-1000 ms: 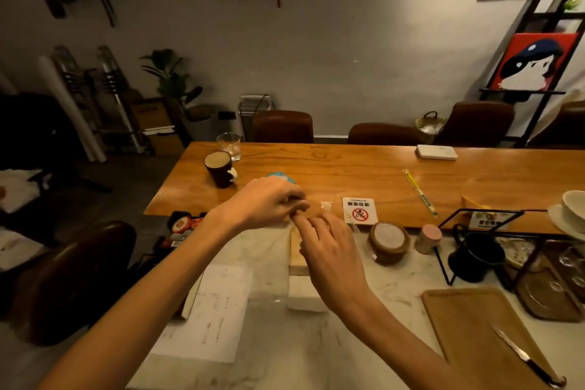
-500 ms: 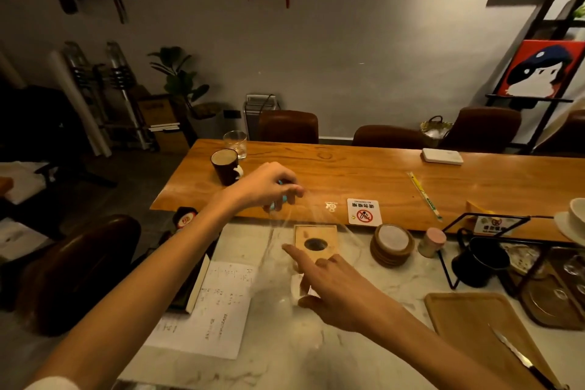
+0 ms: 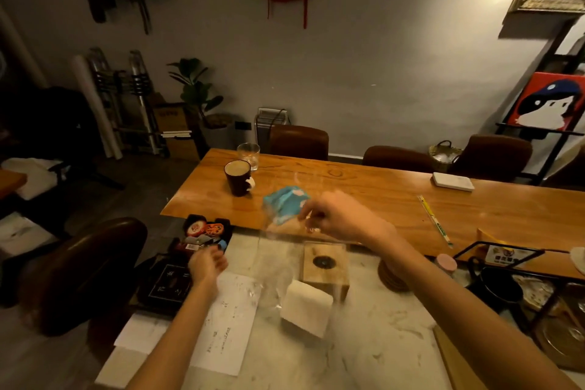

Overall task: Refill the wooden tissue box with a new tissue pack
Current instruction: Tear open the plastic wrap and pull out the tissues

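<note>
The wooden tissue box [image 3: 326,272], with a round hole in its top, stands on the marble counter. A bare white tissue stack [image 3: 305,307] leans tilted against its front. My right hand [image 3: 338,218] hovers above and behind the box, fingers pinched on a clear plastic wrapper with a blue print [image 3: 286,204]. The see-through film hangs down from it toward the tissue stack. My left hand [image 3: 207,263] is low at the left, over a black tray, fingers loosely curled and holding nothing I can see.
A printed paper sheet [image 3: 228,320] lies left of the stack. The black tray [image 3: 171,285] sits at the counter's left edge. A dark mug [image 3: 238,177] and a glass [image 3: 249,155] stand on the long wooden table behind. A coaster stack [image 3: 392,279], black rack [image 3: 500,266] and cutting board are at the right.
The wrapper has passed from my left hand to my right, which rose above the box. My left hand dropped back toward the black tray. The white tissue stack now shows bare before the box.
</note>
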The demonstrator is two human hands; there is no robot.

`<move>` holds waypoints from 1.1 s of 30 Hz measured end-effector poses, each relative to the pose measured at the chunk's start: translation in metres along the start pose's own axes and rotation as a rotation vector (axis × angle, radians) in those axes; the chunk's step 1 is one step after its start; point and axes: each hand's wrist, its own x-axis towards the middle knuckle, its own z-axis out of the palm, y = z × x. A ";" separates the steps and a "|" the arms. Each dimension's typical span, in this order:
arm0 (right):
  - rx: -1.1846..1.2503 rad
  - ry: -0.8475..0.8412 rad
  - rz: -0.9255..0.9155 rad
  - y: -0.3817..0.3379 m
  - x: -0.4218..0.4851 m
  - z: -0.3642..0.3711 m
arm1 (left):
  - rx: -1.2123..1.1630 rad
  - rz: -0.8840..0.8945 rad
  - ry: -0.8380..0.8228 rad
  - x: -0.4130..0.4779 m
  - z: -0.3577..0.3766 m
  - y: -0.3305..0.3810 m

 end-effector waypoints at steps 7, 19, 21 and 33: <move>0.410 0.025 0.056 -0.014 0.015 -0.046 | -0.168 -0.360 -0.478 -0.051 -0.001 -0.094; 1.444 -0.313 0.099 0.089 -0.118 -0.094 | -0.049 0.036 -0.956 -0.085 0.070 0.040; 1.180 -0.277 0.189 0.097 -0.122 -0.086 | 0.130 0.154 -1.042 -0.106 0.085 0.073; 1.262 0.148 0.256 0.056 -0.057 -0.045 | 0.369 0.428 -1.119 -0.182 0.144 0.101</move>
